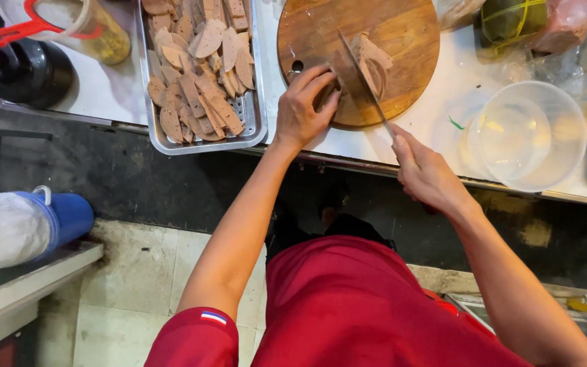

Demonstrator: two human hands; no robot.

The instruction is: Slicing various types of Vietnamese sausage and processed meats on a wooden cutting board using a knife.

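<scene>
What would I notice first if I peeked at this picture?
Probably the knife in the right hand, slicing a pale brown sausage on the round wooden board in the middle. The left hand steadies the sausage from its left side. Next, left of the board, a metal tray is piled with slices of the same kind.

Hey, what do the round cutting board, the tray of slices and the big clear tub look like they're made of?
Round cutting board: wood, by its brown grain and matte, worn face. Tray: probably stainless steel, grey and shiny with a rolled rim and a perforated floor. Clear tub: likely plastic, translucent and thin-walled.
</scene>
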